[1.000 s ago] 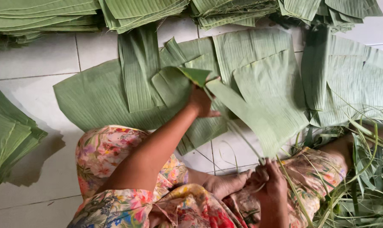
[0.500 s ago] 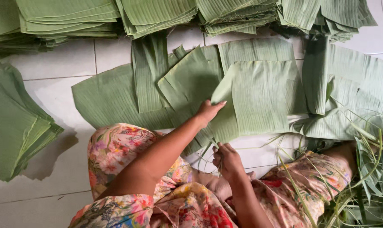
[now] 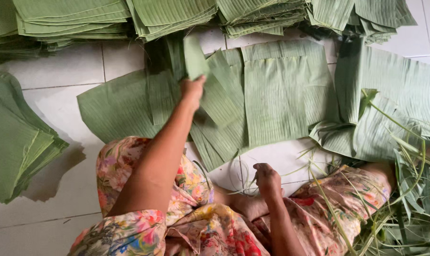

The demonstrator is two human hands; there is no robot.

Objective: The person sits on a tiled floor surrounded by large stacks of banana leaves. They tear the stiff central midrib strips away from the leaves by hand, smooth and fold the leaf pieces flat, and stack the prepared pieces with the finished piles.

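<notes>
Head view: left hand (image 3: 192, 91) closed on a narrow leaf strip (image 3: 196, 57), raised over the spread banana leaves (image 3: 281, 95) on the tiled floor (image 3: 58, 66). Right hand (image 3: 267, 180) loosely curled below those leaves, near the lap; contents, if any, not discernible. Folded leaf stacks (image 3: 72, 19) beyond the spread leaves.

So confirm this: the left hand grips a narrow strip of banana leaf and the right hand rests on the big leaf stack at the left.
Wrong about the right hand. The head view shows it low near the lap, by thin leaf ribs, far from that stack. The left hand does grip the narrow strip of banana leaf.
</notes>
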